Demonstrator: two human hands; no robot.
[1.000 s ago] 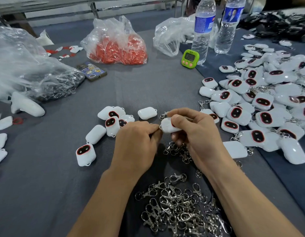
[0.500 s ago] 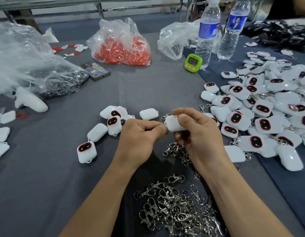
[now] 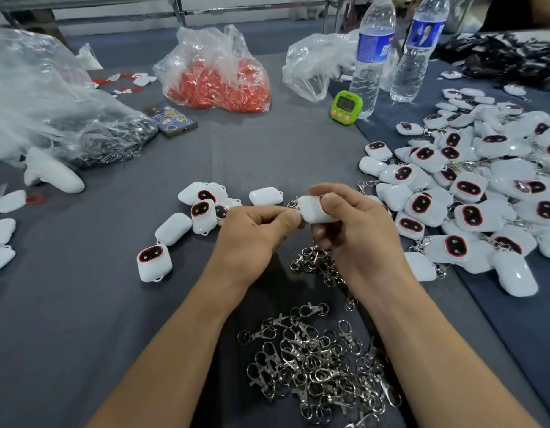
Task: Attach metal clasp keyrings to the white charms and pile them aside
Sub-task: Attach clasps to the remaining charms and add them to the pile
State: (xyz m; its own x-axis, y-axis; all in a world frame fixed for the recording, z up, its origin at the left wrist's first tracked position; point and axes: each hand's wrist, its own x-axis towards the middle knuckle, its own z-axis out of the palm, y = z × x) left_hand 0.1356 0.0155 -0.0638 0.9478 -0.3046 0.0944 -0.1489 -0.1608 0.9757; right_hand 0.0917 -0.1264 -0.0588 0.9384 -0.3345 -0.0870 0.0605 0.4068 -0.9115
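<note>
Holding one white charm (image 3: 313, 208) between them, both hands work just above the table. The right hand (image 3: 357, 230) curls round its body, thumb on top. The left hand (image 3: 252, 236) pinches at its end, where a metal clasp keyring (image 3: 293, 203) shows, perhaps already hooked on. The charm looks light, hard and glossy, so likely slippery: grip the body and spare the small loop. Loose keyrings (image 3: 313, 356) lie between the forearms, and finished charms (image 3: 483, 186) are piled beyond the right hand.
</note>
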